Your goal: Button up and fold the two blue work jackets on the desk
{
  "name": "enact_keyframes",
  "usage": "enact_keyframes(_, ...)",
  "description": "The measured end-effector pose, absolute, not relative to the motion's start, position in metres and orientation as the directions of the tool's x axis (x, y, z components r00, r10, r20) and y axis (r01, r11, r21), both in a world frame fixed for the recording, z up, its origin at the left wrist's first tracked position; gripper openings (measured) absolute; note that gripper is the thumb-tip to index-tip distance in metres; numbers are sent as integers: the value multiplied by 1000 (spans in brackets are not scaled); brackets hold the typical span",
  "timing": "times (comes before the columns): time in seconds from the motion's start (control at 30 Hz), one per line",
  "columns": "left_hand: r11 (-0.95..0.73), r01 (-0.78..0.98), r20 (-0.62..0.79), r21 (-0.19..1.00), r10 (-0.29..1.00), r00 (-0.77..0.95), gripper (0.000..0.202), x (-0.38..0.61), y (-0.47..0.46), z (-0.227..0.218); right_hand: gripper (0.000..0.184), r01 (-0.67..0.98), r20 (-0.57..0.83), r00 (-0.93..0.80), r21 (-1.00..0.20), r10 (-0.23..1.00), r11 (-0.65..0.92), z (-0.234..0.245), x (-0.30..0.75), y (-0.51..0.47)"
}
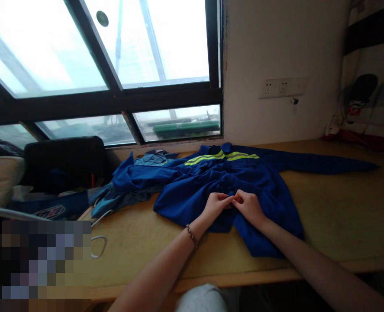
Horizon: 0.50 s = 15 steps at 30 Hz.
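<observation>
A blue work jacket [185,197] with yellow-green reflective stripes lies spread on the wooden table [341,208], collar towards the window and one sleeve stretched to the right. At the jacket's front opening, near its lower part, my left hand [218,203] and my right hand [246,204] meet with fingertips together. Both hands pinch the front edge of the cloth. Whether a button sits between the fingers is hidden. A braided bracelet circles my left wrist.
Lighter blue garments [127,197] lie crumpled under the jacket's left side. Behind them stands a black bag-like object [65,160]. A white cable [99,247] curls at the left. Wall sockets [282,87] are at the back right, with a patterned curtain [370,65] beyond.
</observation>
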<state>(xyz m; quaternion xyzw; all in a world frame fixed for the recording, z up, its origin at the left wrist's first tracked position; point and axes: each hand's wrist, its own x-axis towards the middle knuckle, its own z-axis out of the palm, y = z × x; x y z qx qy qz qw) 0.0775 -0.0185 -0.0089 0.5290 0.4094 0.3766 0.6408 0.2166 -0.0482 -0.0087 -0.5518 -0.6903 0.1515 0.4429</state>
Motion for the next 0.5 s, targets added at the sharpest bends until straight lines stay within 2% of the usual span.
enact_keyframes(0.07, 226, -134, -167, 965, 922, 350, 27, 77, -17, -10, 10, 658, 479, -3, -660, 878, 363, -8, 215, -49)
enact_keyframes(0.13, 322, -265, -224, 909, 913, 340, 21, 74, -14, -11, 5, 630, 502, 2, -673, 865, 389, -8, 214, -48)
enact_keyframes(0.23, 435, -414, -291, 799, 883, 367, 15, 69, -8, -11, 24, 510, 496, 9, -749, 868, 423, -8, 215, -44)
enact_keyframes(0.33, 464, -472, -338, 750, 881, 330, 17, 67, -3, -10, 39, 385, 426, -35, -829, 904, 406, -11, 216, -40)
enact_keyframes(0.5, 441, -510, -364, 738, 898, 248, 26, 67, -1, -12, 38, 306, 325, -86, -891, 942, 335, -21, 217, -35)
